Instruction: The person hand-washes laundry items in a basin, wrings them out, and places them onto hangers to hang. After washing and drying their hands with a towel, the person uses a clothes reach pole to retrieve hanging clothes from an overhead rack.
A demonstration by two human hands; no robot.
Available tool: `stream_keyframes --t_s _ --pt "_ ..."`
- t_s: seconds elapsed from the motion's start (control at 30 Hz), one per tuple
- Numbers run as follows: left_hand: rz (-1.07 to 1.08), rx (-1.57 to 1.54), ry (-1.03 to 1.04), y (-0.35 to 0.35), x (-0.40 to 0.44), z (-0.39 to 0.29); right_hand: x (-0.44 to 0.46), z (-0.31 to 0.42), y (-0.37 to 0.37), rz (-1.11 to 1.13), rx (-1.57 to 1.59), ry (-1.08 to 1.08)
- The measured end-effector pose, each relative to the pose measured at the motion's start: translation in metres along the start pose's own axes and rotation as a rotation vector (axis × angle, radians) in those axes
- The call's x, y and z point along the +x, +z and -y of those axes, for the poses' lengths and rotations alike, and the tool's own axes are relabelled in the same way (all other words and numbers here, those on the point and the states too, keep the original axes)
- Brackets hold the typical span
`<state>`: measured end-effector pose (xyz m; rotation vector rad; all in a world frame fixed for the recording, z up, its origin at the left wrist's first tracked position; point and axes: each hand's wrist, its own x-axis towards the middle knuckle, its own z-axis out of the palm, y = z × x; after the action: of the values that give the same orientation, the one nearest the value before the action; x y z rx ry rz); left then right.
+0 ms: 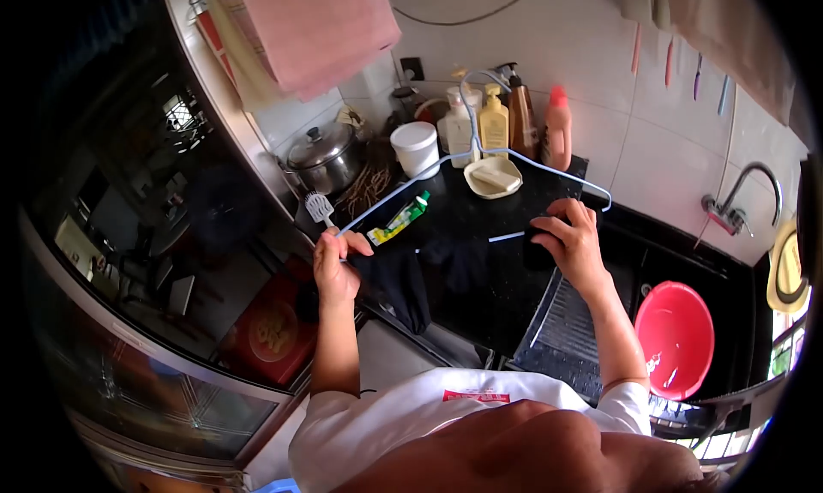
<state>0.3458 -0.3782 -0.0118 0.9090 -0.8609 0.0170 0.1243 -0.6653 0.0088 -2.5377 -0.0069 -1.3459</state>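
Note:
A light blue hanger point(387, 203) is held up over the black counter, its hook pointing away from me. My left hand point(336, 266) is closed round its left corner. Dark cloth point(403, 279) hangs from the hanger's lower bar between my hands. My right hand point(573, 240) pinches more dark cloth near the bar's right end, below the hanger's right tip. A green and yellow tube point(399, 219) lies on the counter behind the hanger. Just past my left hand is a white brush head point(319, 207).
Behind stand a steel pot point(324, 160), a white tub point(416, 150), a soap dish point(493, 177), a yellow pump bottle point(495, 122) and a pink bottle point(557, 131). On the right, a red basin point(675, 340) sits in the sink below a faucet point(729, 208). A pink towel point(313, 30) hangs above.

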Motion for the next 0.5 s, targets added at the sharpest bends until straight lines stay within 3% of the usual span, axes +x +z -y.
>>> stream_keyframes --t_s 0.13,0.2,0.4,0.5 --pt "-0.023 0.116 0.064 0.009 0.018 -0.021 0.005 0.005 -0.005 0.076 -0.016 0.051" --pt "-0.005 0.114 0.141 0.009 0.041 -0.044 0.014 0.016 -0.017 -0.236 -0.172 -0.107" --pt "0.034 0.350 0.377 0.030 0.143 -0.150 0.003 0.004 -0.033 -0.407 -0.076 0.161" --pt "-0.044 0.433 0.475 0.057 0.197 -0.196 -0.008 0.000 -0.035 -0.431 -0.096 0.183"
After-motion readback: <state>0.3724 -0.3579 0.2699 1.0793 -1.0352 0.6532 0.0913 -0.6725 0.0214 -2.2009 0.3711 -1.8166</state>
